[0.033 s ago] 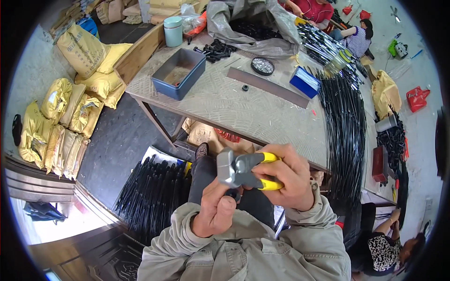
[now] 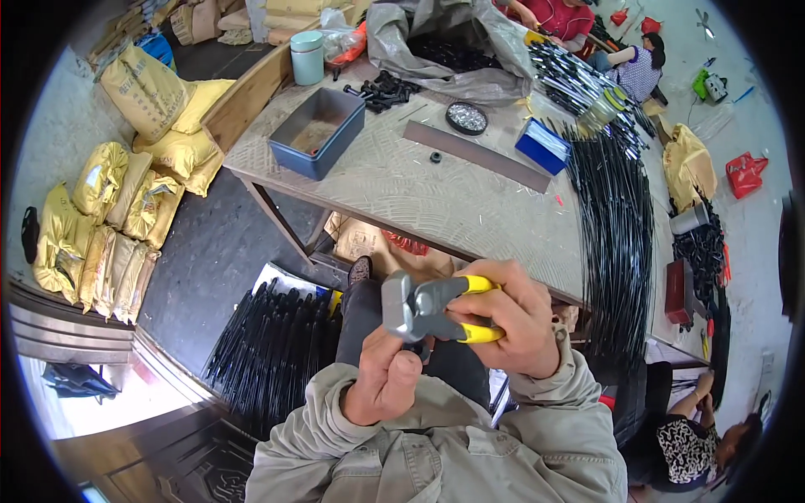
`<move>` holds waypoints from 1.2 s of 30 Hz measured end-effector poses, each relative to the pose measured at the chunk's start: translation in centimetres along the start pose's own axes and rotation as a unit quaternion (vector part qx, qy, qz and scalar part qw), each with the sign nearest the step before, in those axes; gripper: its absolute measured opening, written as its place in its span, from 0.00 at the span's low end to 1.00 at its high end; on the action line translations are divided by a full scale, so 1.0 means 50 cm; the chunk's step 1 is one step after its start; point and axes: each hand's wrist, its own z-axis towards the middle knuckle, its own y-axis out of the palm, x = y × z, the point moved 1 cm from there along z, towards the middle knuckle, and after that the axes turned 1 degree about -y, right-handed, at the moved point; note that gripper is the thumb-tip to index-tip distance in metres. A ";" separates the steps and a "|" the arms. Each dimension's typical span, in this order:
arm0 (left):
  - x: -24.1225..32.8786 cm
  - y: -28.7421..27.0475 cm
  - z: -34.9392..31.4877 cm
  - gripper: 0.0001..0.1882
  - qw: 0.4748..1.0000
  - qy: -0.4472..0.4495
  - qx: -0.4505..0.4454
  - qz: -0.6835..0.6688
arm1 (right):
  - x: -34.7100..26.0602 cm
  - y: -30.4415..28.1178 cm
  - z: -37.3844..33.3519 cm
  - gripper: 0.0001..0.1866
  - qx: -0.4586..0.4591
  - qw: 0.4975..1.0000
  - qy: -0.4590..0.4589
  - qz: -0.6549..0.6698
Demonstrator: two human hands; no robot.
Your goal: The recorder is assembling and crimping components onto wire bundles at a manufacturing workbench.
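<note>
My right hand (image 2: 511, 323) is closed round the handles of a pair of end-cutting pliers (image 2: 402, 308) with yellow and black grips and a broad grey steel head. The pliers' head sits over my left hand (image 2: 384, 377), whose thumb and fingers are pinched together. Between them a small dark, rounded end of a black part (image 2: 417, 347) shows; the rest is hidden by the fingers and the pliers. Both hands are in front of my chest, above my lap and short of the worktable (image 2: 402, 197).
On the table stand a blue-grey bin (image 2: 293, 159), a round dish of small shiny pieces (image 2: 467, 118), a flat metal bar (image 2: 478, 158) and a blue box (image 2: 543, 147). Long black rods (image 2: 616, 243) hang over its right side. More black rods (image 2: 268, 360) lie at my left. Co-workers sit right and far.
The pliers' head has tipped very slightly and moved a little left. My left hand keeps its place; the table view shifts marginally.
</note>
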 end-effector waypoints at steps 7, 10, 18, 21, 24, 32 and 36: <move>0.006 0.020 -0.005 0.29 0.999 -0.008 -0.027 -0.046 | 0.023 0.013 -0.049 0.07 0.068 0.992 0.037 0.103; 0.011 0.022 -0.003 0.30 0.999 0.013 -0.035 -0.017 | 0.038 0.029 -0.069 0.08 0.092 0.984 0.041 0.146; 0.012 0.033 -0.008 0.31 0.999 0.013 -0.034 -0.004 | 0.046 0.039 -0.081 0.09 0.082 0.986 -0.003 0.148; 0.013 0.031 -0.004 0.31 0.999 0.022 -0.048 0.004 | 0.039 0.055 -0.079 0.09 0.118 0.976 0.033 0.182; 0.013 0.031 -0.001 0.31 0.998 0.024 -0.048 -0.010 | 0.043 0.071 -0.087 0.10 0.168 0.952 0.029 0.255; 0.001 0.019 0.013 0.29 0.998 0.024 -0.048 -0.017 | 0.006 0.088 -0.086 0.09 0.197 0.936 0.009 0.290; -0.009 0.020 0.005 0.28 0.999 0.032 -0.029 -0.016 | 0.019 0.087 -0.090 0.11 0.122 0.956 -0.014 0.267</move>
